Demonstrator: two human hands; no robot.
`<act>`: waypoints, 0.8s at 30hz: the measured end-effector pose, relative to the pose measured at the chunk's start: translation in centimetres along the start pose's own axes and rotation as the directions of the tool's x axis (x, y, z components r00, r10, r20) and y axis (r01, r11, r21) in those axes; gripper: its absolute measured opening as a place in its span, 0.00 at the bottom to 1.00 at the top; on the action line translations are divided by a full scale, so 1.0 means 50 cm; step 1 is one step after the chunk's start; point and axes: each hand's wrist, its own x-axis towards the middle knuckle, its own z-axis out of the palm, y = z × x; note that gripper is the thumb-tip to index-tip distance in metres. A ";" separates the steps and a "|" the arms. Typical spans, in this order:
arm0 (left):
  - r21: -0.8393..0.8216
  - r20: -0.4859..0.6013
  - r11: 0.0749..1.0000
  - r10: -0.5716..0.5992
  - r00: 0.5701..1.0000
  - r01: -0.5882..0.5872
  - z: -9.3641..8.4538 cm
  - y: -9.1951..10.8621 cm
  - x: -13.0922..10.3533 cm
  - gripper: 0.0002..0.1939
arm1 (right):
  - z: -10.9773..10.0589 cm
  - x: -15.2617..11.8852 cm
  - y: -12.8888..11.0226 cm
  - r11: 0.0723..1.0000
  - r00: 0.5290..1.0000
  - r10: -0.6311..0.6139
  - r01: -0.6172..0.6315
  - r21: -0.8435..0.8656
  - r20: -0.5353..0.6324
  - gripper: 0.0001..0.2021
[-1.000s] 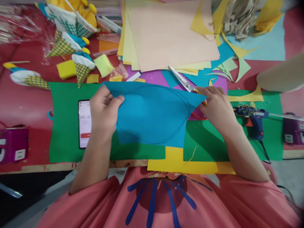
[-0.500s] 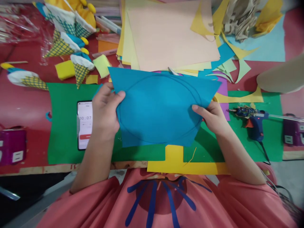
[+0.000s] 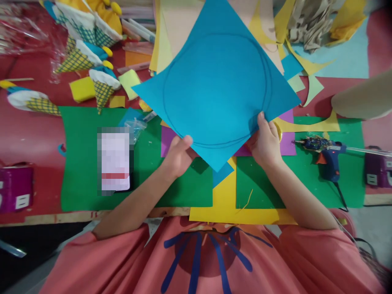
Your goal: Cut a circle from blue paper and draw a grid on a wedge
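Note:
A blue sheet of paper with a large circle drawn on it in dark double lines is held up in front of me, turned with one corner pointing down. My left hand pinches its lower left edge, thumb on top and fingers hidden beneath. On the lower right edge, my right hand grips the same way. Under the sheet lie purple paper, a yellow paper strip and a green mat.
A blue glue gun lies at the right beside a pale cylinder. Left of my hands rests a phone, its screen blurred. Corn-like cone crafts, a yellow sponge-like block and stacked paper are farther back.
The blue paper has been turned from lying square to standing on a corner and raised away from me. My left hand has moved right and down along its edge, uncovering the phone.

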 end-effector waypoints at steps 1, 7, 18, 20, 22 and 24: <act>-0.005 -0.054 1.000 -0.030 0.998 0.030 0.003 -0.002 0.002 0.40 | 0.002 -0.003 -0.003 0.994 0.997 0.072 -0.072 0.078 0.002 0.24; -0.145 -0.148 0.927 -0.365 0.919 0.345 -0.019 0.003 0.023 0.27 | -0.012 -0.003 -0.031 0.908 0.950 0.233 -0.289 0.304 0.206 0.22; -0.001 -0.332 0.980 -0.189 0.924 0.200 -0.032 0.017 0.002 0.24 | -0.064 -0.005 -0.053 0.949 0.988 -0.131 0.148 -0.278 0.080 0.12; 0.126 -0.340 0.978 -0.113 0.934 0.164 -0.054 0.009 -0.001 0.21 | -0.089 -0.012 -0.069 0.777 0.967 -0.222 0.254 -0.576 0.128 0.12; 0.251 -0.321 0.959 -0.049 0.946 0.134 -0.076 -0.003 -0.003 0.19 | -0.106 -0.020 -0.081 0.616 0.966 -0.160 0.259 -0.744 0.204 0.16; 0.338 -0.312 0.934 -0.005 0.950 0.116 -0.090 -0.016 -0.005 0.19 | -0.113 -0.025 -0.087 0.518 0.964 -0.040 0.244 -0.820 0.262 0.24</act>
